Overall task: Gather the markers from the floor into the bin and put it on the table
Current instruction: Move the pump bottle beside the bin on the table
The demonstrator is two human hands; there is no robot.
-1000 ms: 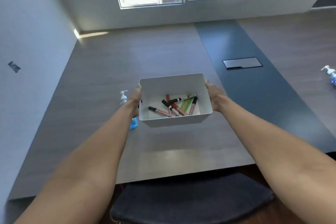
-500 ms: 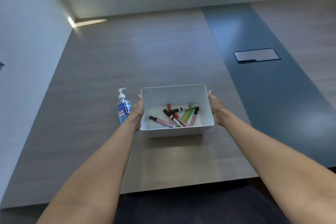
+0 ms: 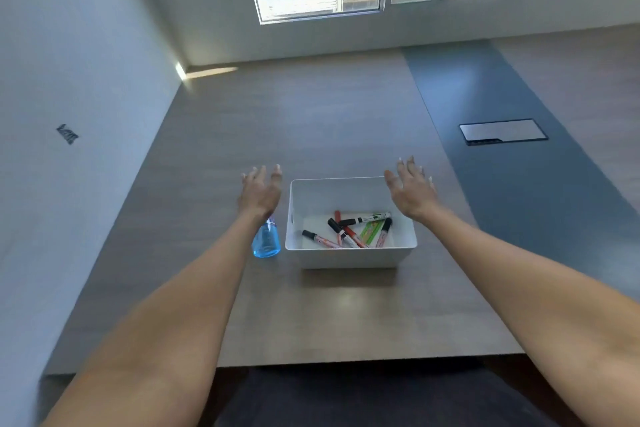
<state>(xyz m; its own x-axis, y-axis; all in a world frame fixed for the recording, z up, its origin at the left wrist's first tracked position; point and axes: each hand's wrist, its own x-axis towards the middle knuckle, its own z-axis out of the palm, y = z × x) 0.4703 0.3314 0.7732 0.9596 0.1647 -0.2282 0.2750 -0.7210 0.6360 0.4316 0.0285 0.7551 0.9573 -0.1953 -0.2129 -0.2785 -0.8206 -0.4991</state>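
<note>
A white bin [image 3: 349, 257] rests on the wooden table [image 3: 294, 121], near its front edge. Several markers [image 3: 349, 230] with black caps lie jumbled on the bin's floor, red, pink and green among them. My left hand [image 3: 260, 191] hovers to the left of the bin with fingers spread, not touching it. My right hand [image 3: 410, 191] hangs above the bin's right rim, fingers apart and empty.
A blue pump bottle [image 3: 266, 242] stands just left of the bin, partly hidden under my left wrist. A dark strip with a cable hatch [image 3: 503, 131] runs along the table's right side. A dark chair seat [image 3: 346, 395] sits below the front edge. A wall closes the left.
The bin has been set down on the table. Both hands have let go of its sides and lifted away with fingers spread.
</note>
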